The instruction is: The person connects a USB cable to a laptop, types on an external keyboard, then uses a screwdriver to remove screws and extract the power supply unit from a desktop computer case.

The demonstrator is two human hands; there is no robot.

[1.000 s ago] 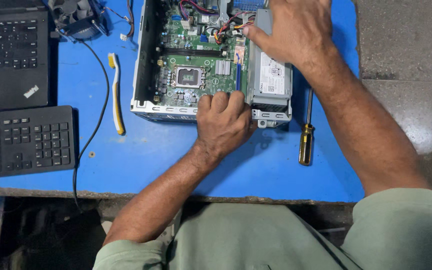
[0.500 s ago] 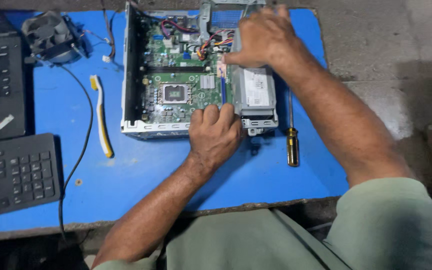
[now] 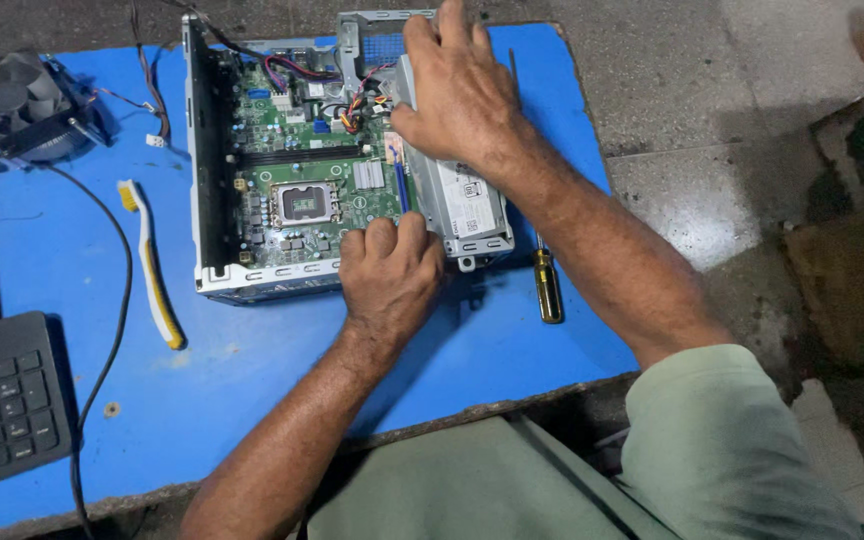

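- Green motherboard (image 3: 312,180) sits inside the open computer case (image 3: 214,200) on the blue table (image 3: 252,370).
- Left hand (image 3: 392,275) presses the case's front edge, fingers curled, holding nothing.
- Right hand (image 3: 457,90) lies flat on the grey drive cage (image 3: 467,205), not gripping.
- Yellow-handled screwdriver (image 3: 548,285) lies just beside.

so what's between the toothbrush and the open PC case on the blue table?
Head view: only bare blue table lies between the toothbrush and the open PC case. The black cable runs on the toothbrush's far side.

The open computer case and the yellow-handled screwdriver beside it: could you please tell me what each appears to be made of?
The open grey computer case looks like thin sheet metal, matt and dull, with folded edges; the left hand rests on its near edge and the right hand on its drive cage. The yellow-handled screwdriver seems to have a translucent amber plastic handle, glossy, and a slim dark metal shaft.
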